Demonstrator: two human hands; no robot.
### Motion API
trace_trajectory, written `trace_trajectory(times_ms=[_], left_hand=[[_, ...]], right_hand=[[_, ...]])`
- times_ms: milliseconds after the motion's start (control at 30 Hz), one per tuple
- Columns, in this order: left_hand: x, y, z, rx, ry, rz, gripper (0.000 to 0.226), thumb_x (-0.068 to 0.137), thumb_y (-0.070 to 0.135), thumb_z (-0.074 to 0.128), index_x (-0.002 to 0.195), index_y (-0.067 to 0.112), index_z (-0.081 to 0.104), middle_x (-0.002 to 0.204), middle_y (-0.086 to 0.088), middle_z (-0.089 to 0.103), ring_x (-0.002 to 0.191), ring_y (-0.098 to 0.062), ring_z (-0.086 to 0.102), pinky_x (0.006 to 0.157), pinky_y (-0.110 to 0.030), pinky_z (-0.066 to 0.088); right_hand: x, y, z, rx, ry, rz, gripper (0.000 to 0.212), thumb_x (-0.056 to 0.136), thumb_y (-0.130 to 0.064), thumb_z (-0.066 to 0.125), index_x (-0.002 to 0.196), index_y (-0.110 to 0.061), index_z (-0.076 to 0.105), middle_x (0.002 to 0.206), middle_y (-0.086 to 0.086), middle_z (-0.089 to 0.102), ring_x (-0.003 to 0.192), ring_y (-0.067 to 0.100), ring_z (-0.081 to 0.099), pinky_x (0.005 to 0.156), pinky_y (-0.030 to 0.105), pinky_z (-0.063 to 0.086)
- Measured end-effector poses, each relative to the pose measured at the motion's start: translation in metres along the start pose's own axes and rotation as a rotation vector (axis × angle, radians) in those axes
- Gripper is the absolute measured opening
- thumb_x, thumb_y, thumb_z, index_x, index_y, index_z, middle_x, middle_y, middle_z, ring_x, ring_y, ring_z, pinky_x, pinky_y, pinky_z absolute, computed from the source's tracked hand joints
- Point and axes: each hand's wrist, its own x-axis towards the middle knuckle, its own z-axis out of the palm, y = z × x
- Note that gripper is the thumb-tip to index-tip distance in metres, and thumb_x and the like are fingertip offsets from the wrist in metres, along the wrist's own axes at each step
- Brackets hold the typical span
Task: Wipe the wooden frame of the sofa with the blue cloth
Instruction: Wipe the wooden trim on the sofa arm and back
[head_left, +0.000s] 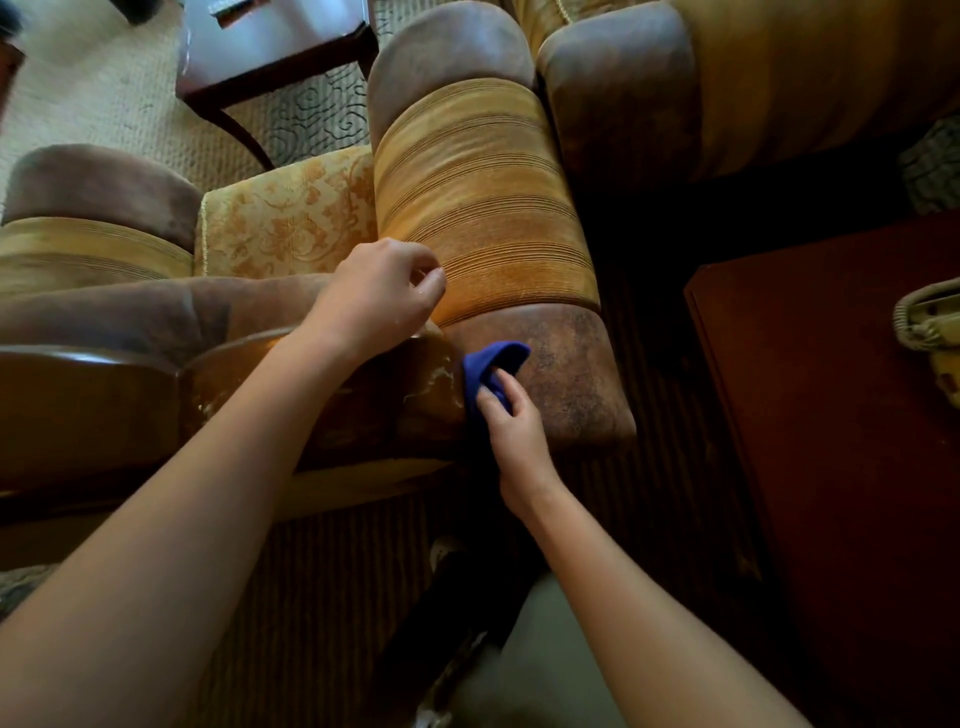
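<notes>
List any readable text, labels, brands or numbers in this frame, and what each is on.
None can be read.
Flat item on the dark side table at top left: light marks that may be print, too small and blurred to read.
Blue cloth, wooden frame, striped armrest, red-brown table at right: no lettering visible.

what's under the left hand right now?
The left hand hovers over the glossy wooden frame corner beside the striped armrest. Whether its curled fingers hold anything is hidden.
</notes>
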Motion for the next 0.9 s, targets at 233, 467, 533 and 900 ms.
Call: trace_trajectory(times_ms=[233, 467, 533, 900], left_hand=[[0.009, -0.007, -0.008, 0.003, 0.05, -0.001, 0.025, 0.093, 0.023, 0.053, 0.099, 0.009, 0.071, 0.096, -0.008, 0.072, 0.093, -0.024, 0.065, 0.084, -0.039, 0.05], [0.023, -0.023, -0.02, 0.012, 0.015, -0.042, 0.025, 0.094, 0.023, 0.052, 0.102, 0.009, 0.071, 0.1, -0.007, 0.07, 0.093, -0.02, 0.063, 0.083, -0.034, 0.05], [0.03, -0.028, -0.02, 0.019, -0.01, -0.062, 0.025, 0.094, 0.024, 0.052, 0.105, 0.01, 0.07, 0.103, -0.007, 0.069, 0.091, -0.017, 0.061, 0.081, -0.029, 0.048], [0.065, -0.046, -0.008, 0.235, -0.791, -0.173, 0.031, 0.097, 0.027, 0.047, 0.124, 0.02, 0.059, 0.122, -0.002, 0.059, 0.108, -0.018, 0.055, 0.096, -0.032, 0.045]], right_hand=[[0.05, -0.051, 0.025, -0.294, -0.117, -0.295, 0.029, 0.091, -0.023, 0.055, 0.115, -0.011, 0.066, 0.117, 0.007, 0.059, 0.111, 0.013, 0.054, 0.097, 0.027, 0.042], [0.093, -0.045, 0.014, -0.491, -0.24, 0.148, 0.023, 0.091, -0.028, 0.048, 0.092, -0.016, 0.068, 0.093, 0.001, 0.068, 0.094, 0.017, 0.061, 0.085, 0.031, 0.05], [0.088, -0.062, 0.018, -0.443, -0.338, 0.108, 0.02, 0.091, -0.025, 0.05, 0.082, -0.018, 0.066, 0.081, -0.002, 0.064, 0.083, 0.011, 0.058, 0.073, 0.025, 0.045], [0.122, -0.052, 0.024, -0.646, -0.388, 0.172, 0.034, 0.09, -0.024, 0.053, 0.056, -0.022, 0.051, 0.055, -0.006, 0.052, 0.053, 0.006, 0.047, 0.054, 0.021, 0.036]])
